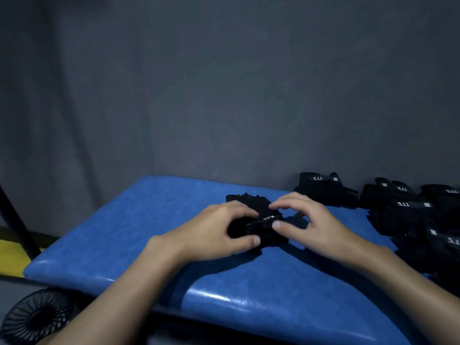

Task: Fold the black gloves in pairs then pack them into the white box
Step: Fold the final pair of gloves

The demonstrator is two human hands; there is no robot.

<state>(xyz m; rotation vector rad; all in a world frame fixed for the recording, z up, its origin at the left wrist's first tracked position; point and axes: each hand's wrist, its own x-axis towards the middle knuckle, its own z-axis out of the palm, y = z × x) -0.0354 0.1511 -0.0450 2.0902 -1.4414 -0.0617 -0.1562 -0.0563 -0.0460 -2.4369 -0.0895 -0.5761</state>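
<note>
Head view: left hand [219, 232] and right hand [311, 225] both pinch black glove bundle [258, 219] mid-fold, centre of blue pad [124, 232]. Glove pile [410, 215] waits at 3 o'clock. White box unseen; packing likely mostly ahead.

Dim room. A plain grey wall [224, 83], faintly creased like cloth on its left, stands behind the grip. Under the grip lies a blue padded tabletop [139, 235], glossy, with a streak of glare along its near edge. Left of the grip, off the pad: a slanting black pole [15, 220], a yellow patch of floor [11, 257], and lower and nearer a round black fan grille [37, 317].
</note>
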